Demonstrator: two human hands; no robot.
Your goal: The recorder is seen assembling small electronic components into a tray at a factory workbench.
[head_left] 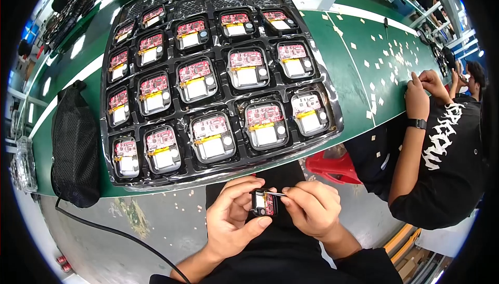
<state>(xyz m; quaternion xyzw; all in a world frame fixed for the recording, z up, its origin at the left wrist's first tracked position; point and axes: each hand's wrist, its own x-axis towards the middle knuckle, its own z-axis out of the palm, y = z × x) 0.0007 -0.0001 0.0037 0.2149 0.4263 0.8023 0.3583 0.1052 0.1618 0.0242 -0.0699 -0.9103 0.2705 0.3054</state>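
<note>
My left hand (232, 219) grips a small open electronic device (264, 203) by its black casing, thumb below and fingers behind. Inside it show a red circuit board, a white block and a yellow strip. My right hand (315, 208) pinches a slim metal tool (276, 194), like tweezers, whose tip reaches the device's upper part; the exact contact is too small to tell. Just beyond both hands lies a large black plastic tray (218, 167), its pockets holding several similar open devices (212, 137). The pockets along the tray's far side hold none.
The tray rests on a green worktable (343, 73), overhanging its near edge. A black mesh bag (77, 146) with a cable lies at left. Small pale pieces (392, 58) are scattered at right. A co-worker in black (442, 154) sits there, beside a red stool (332, 165).
</note>
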